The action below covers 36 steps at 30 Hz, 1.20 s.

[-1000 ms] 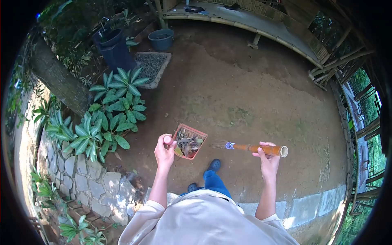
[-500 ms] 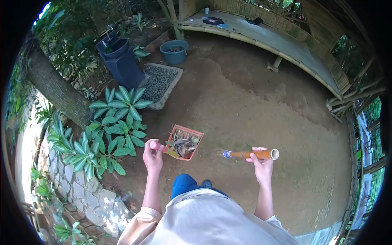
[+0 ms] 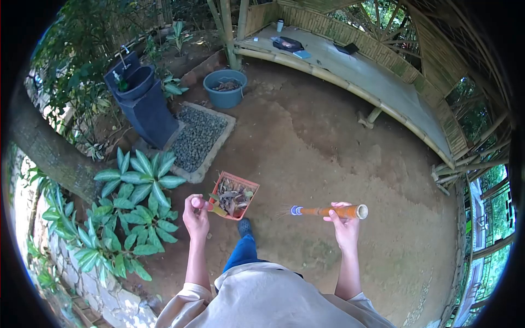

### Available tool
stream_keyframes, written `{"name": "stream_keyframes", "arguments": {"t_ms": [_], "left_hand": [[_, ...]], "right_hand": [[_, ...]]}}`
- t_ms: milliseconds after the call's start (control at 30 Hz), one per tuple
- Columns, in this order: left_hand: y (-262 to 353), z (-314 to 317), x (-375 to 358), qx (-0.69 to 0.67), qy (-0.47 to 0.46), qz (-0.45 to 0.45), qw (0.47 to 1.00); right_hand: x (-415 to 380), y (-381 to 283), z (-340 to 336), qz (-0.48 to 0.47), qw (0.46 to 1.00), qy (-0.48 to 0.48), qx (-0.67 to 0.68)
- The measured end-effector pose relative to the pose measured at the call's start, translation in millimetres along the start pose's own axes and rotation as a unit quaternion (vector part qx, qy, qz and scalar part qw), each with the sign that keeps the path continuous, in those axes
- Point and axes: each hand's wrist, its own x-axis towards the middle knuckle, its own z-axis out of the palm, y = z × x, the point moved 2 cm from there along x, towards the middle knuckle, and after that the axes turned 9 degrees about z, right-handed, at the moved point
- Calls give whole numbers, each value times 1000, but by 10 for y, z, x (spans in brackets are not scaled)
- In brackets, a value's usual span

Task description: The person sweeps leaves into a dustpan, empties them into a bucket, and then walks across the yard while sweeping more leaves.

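Observation:
My left hand (image 3: 196,221) is closed around the handle of an orange-red dustpan (image 3: 241,179), which hangs in front of me above the ground. Dry brown leaves (image 3: 234,199) lie inside the pan. Off to the right, my right hand (image 3: 345,229) grips a stick broom (image 3: 317,211) by its bamboo handle. The broom is held roughly level, its open bamboo end to the right and its purple-and-white binding and thin bristles pointing left toward the dustpan. A gap separates bristles from pan.
Broad-leaved plants (image 3: 136,218) and a tree trunk (image 3: 60,156) border the left. Ahead are a dark pedestal sink (image 3: 143,112), a gravel bed (image 3: 199,131) and a blue-green tub (image 3: 224,98) holding dry debris. A bamboo bench (image 3: 350,76) curves along the back right.
I have stepped forward, and the sink, tub and bench appear nearer. Both hands keep their holds; the dustpan and broom have shifted slightly left in view.

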Motion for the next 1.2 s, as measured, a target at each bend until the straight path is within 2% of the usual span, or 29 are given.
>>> {"name": "stream_keyframes", "arguments": {"t_ms": [167,433,667,833,1000,1200], "left_hand": [[-64,414,1004,45,-5,-18,999],[-167,1188,2419,14,-10,4,1000],[-433,1988,3572,66,14,36,997],[-411,2686,4531,99,38,37,994],[-339,3268,5382,128,69,42,988],[-403,3832,6405,192,62,99,974]], "right_hand": [[1103,-242,556,2,1000,-6,-14],[2547,-486,1085,-9,1000,8,21],[4189,-460,1576,-3,999,-46,25],[5448,-496,1811,-22,995,-91,36],[6479,-732,2007,-15,992,-123,20],[7529,-750,2420,-33,987,-156,-1]]}}
